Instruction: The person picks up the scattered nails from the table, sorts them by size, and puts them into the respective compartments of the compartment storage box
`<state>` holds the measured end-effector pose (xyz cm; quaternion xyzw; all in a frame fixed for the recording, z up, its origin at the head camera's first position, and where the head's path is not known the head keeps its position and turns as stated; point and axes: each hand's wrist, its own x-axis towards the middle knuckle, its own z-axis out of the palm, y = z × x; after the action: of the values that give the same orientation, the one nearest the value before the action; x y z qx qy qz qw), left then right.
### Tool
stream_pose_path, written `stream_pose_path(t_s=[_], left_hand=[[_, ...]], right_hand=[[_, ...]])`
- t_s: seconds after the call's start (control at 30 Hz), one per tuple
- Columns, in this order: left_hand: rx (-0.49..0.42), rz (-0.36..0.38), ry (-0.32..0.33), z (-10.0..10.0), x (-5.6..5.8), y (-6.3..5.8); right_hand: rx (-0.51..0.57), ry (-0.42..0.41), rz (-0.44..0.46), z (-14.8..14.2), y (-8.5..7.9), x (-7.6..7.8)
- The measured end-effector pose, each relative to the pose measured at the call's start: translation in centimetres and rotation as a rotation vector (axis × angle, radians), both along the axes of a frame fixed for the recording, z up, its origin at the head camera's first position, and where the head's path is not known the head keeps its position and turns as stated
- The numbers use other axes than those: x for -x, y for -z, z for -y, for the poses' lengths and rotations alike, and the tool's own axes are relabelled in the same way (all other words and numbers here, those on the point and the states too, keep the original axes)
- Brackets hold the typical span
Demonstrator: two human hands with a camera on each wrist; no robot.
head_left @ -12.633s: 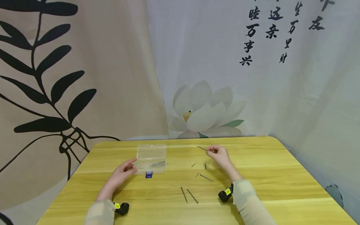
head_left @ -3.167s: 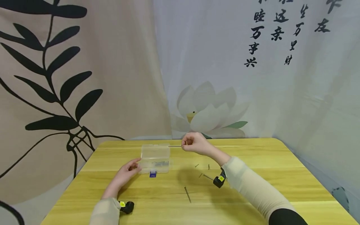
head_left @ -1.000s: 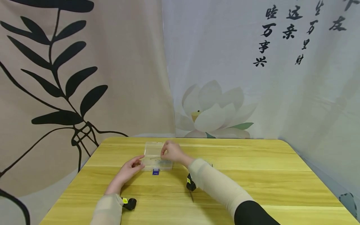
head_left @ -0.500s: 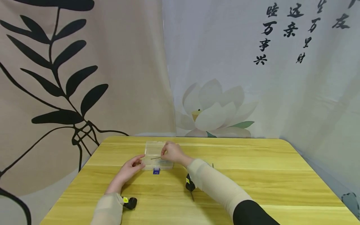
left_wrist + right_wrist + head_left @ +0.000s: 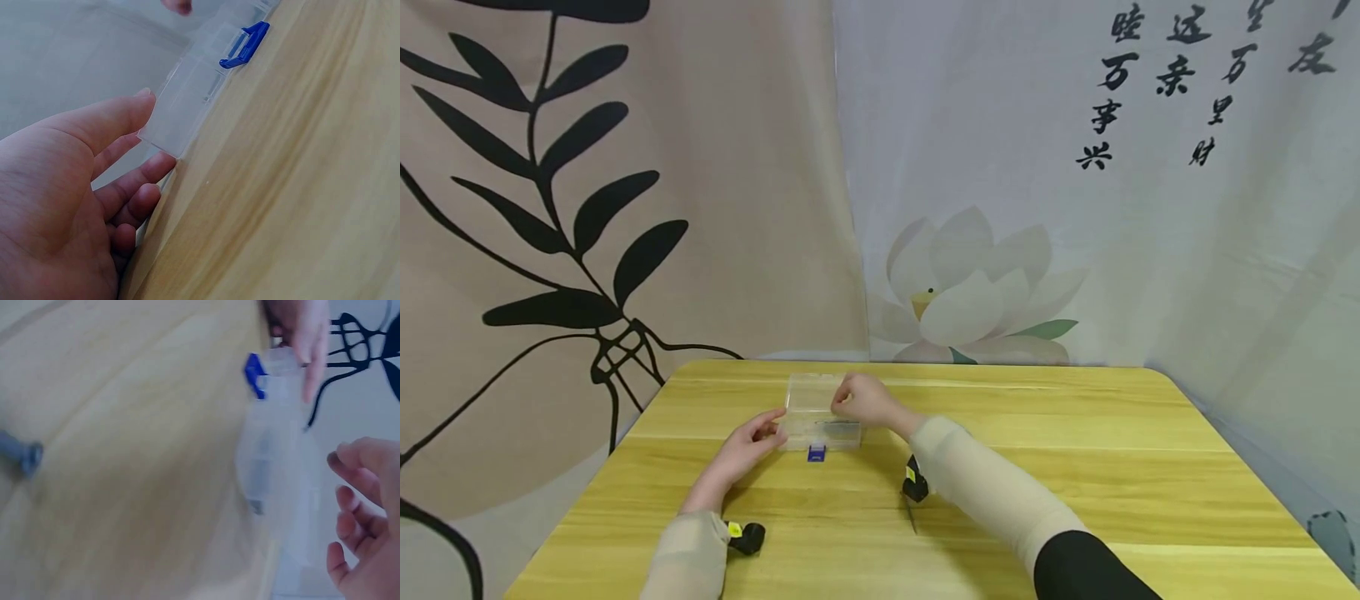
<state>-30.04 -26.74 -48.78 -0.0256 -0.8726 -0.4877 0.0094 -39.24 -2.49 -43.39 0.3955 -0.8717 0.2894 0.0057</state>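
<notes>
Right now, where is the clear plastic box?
In the head view, the clear plastic box sits open left of centre near the table's far edge, the left hand at its left end and the right hand near its right.

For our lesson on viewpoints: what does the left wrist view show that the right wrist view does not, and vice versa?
Only the left wrist view shows the palm of the left hand up close. Only the right wrist view shows a metal fastener and a black plant print. Both share the clear box, blue latch, wooden table, and parts of the left and right hand.
</notes>
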Motion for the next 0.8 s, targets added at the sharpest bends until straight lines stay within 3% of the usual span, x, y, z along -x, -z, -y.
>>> stream_pose_path(t_s=[0.4,0.53,0.8], left_hand=[[0.01,-0.015,0.0,-0.2,-0.4,-0.5],[0.033,-0.009,-0.003,-0.1,-0.3,-0.5],[0.049,0.001,-0.001,-0.4,0.0,-0.2]], right_hand=[[0.064,-0.1,0.004,-7.0,-2.0,-0.6],[0.104,-0.157,0.068,-9.6,-2.1,-1.5],[0.036,-0.237,0.24,-13.2,-0.2,-3.6]])
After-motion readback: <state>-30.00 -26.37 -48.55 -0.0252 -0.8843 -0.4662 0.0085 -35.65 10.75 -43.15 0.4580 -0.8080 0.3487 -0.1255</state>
